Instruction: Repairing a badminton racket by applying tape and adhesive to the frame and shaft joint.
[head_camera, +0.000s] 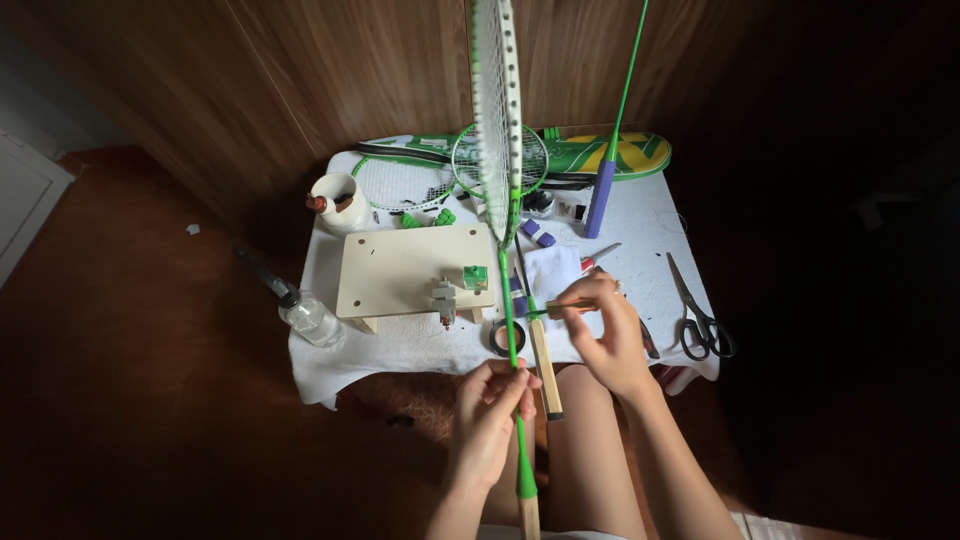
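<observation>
A: Head view showed a small counter (640, 225) under a white cloth, set against a wooden wall. What was the largest thing in hand?

B: A green racket (497, 130) stood upright, head high, its thin shaft running down between the knees. The left hand (490, 420) was closed around the shaft just above the bare wooden handle.

A: And the right hand (610, 335)?

B: It pinched a short stick-like tool (560, 308), greenish at the tip, pressed sideways against the shaft. I judged that the work was on the shaft near the handle; a next move would need the left hand steady and a light touch.

A: Other materials?

B: A pale flat wooden board (415, 272) with a small clamp, smooth; metal scissors (700, 318) with black loops; a white round cup (338, 200); a clear plastic bottle (310, 318).
</observation>
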